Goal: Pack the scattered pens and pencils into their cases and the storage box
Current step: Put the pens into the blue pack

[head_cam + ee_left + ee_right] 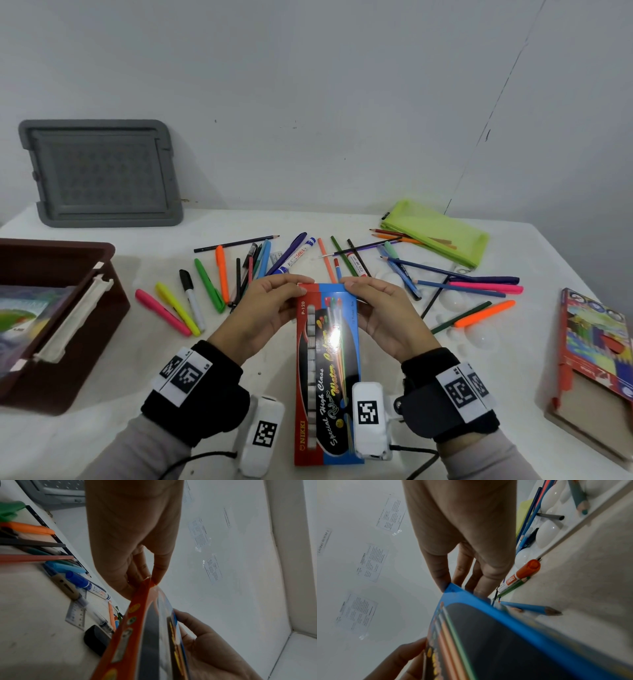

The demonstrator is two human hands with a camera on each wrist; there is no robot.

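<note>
**Both hands on the pen box at centre frame**

You hold the flat cardboard pen box [327, 370] at lower centre of the head view, above the bench [102, 445]. Your left hand [263, 308] and right hand [380, 308] each pinch a far corner, so each grip is grasping the box. The left wrist view alone shows a clear ruler [76, 614] and black cap [96, 639] under the box's glossy red edge. The right wrist view shows its blue edge and white moulded domes [547, 534]. Loose pens [209, 284] fan across mid-frame; a brown storage box [68, 329] sits at left, a lime mesh pouch [442, 236] at upper right.
</note>
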